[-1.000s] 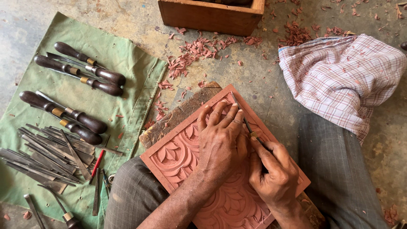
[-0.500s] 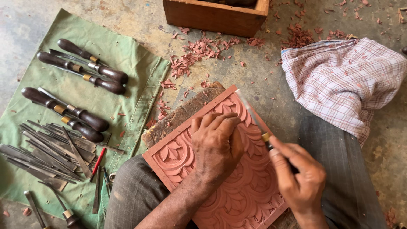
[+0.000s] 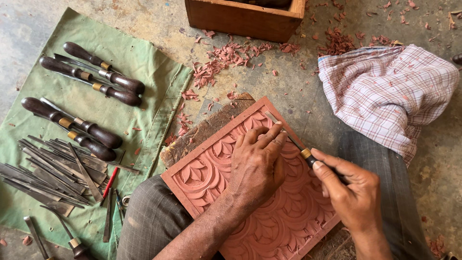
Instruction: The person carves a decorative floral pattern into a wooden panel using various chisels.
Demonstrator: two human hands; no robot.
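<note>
A reddish carved wooden panel [image 3: 211, 166] with a leaf pattern rests on my lap and on a rough wood block [image 3: 207, 127]. My left hand [image 3: 255, 166] lies flat on the panel, its fingertips against the blade of a chisel [image 3: 304, 152]. My right hand [image 3: 353, 195] grips the chisel's dark handle near its brass ferrule. The blade points up-left toward the panel's upper corner.
A green cloth [image 3: 139, 62] on the left holds several dark-handled chisels [image 3: 103, 77] and a pile of thin metal tools [image 3: 48, 168]. A wooden box [image 3: 240, 19] stands at the top. A checked cloth [image 3: 390, 91] lies at right. Red shavings [image 3: 226, 58] litter the concrete floor.
My right hand has pulled back to the right along the chisel, from beside my left hand to the handle. The left hand stays on the panel.
</note>
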